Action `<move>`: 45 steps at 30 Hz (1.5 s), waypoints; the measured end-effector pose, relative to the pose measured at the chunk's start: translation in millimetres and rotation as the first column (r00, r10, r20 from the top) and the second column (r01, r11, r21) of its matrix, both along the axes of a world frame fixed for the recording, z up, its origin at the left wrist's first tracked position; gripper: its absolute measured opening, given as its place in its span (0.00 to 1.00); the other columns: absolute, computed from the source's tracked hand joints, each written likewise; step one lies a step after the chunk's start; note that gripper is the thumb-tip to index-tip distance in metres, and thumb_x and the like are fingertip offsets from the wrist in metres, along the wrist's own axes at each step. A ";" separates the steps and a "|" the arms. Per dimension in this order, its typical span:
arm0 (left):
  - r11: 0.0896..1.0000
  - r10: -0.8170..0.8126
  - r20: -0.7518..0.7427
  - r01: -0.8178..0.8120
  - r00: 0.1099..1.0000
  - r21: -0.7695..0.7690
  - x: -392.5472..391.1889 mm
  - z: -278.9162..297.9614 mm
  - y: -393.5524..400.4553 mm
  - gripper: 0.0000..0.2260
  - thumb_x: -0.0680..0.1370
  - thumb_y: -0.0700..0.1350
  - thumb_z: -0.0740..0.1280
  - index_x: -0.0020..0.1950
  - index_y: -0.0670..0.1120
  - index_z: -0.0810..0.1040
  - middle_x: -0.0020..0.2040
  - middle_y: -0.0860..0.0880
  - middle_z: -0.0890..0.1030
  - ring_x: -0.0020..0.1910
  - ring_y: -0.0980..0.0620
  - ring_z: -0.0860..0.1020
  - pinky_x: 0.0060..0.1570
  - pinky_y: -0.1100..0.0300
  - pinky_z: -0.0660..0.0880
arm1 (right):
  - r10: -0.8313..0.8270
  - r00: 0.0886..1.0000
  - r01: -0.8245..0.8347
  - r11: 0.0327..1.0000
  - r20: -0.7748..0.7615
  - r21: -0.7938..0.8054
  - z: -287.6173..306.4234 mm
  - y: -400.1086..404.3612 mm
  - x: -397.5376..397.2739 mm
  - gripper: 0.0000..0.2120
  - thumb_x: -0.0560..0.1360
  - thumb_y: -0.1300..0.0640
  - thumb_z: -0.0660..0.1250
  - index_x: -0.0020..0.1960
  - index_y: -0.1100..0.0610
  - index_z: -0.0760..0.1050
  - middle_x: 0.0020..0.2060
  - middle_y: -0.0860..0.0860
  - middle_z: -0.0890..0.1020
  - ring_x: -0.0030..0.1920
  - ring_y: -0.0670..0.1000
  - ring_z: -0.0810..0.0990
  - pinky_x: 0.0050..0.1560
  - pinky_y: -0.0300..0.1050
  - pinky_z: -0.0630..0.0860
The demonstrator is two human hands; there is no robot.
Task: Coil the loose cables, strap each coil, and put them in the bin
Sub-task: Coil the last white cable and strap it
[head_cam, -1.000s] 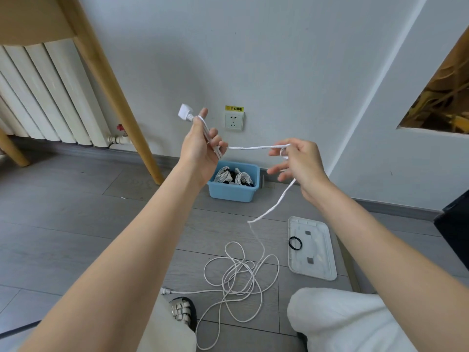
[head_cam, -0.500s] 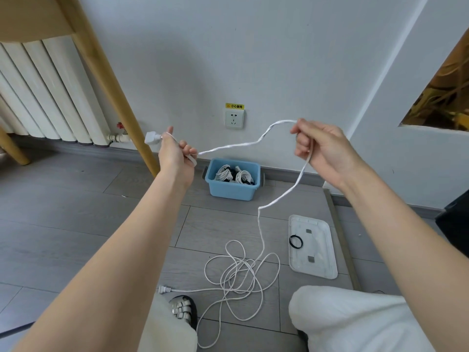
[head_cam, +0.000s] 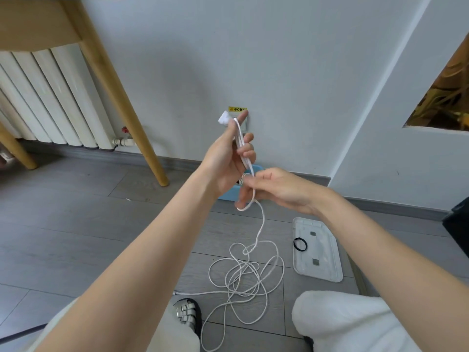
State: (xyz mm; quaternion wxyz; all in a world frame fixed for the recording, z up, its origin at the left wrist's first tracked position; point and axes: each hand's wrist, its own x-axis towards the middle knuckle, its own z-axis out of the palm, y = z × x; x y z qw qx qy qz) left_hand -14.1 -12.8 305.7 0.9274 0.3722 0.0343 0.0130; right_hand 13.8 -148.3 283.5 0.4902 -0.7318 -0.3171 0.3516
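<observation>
Cable (head_cam: pixel 261 224): your left hand (head_cam: pixel 225 161) grips its plug end, your right hand (head_cam: pixel 276 189) pinches a loop below.

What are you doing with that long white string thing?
It's a white cable, and a person is winding it into a coil. The left hand holds the plug end with the first loops, and the right hand feeds more. Most still lies tangled on the floor. A black band waits on the white lid.

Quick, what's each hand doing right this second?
Left hand: closed around the white cable just below its plug end.
Right hand: pinching a loop of the same cable, the rest trailing to the floor.
</observation>
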 end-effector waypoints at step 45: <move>0.564 -0.641 -0.408 0.760 0.650 0.324 -29.9 -3.3 11.2 0.19 0.78 0.58 0.53 0.66 0.59 0.70 0.65 0.59 0.74 0.55 0.35 0.79 0.44 0.59 0.81 | -0.239 0.889 0.399 0.822 0.391 -0.406 -0.7 -19.2 22.3 0.22 0.72 0.45 0.68 0.29 0.54 0.61 0.18 0.45 0.58 0.24 0.49 0.55 0.24 0.38 0.52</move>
